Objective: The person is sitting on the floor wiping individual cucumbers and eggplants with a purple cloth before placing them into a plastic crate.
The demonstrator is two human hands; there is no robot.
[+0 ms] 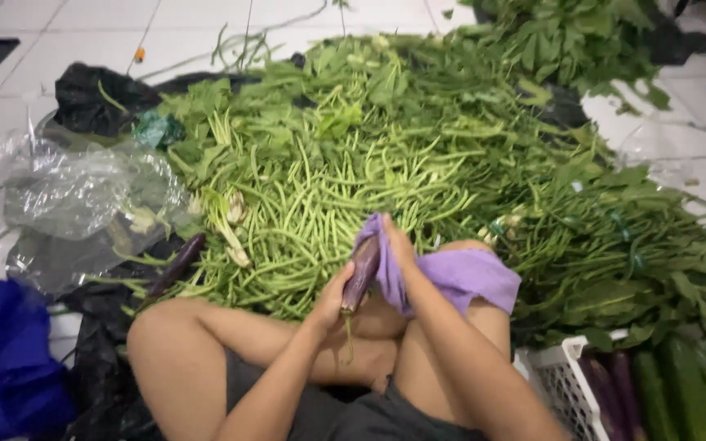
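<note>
Above heaped green beans [320, 196], both hands' grips closed: left hand [332, 298] on purple eggplant [361, 273], right hand [398, 245] on purple cloth [459, 273].

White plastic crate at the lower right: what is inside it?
The white slotted plastic crate holds long dark purple eggplants and dark green cucumber-like vegetables lying side by side. Anything beneath them is hidden, and the frame edge cuts off the crate's far end.

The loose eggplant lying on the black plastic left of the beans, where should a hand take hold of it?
Grip the loose eggplant around its bare middle, coming from above and the left. It lies long and slim, slanting on the black plastic, and bean stalks crowd its right side, so the left side looks freer.
</note>
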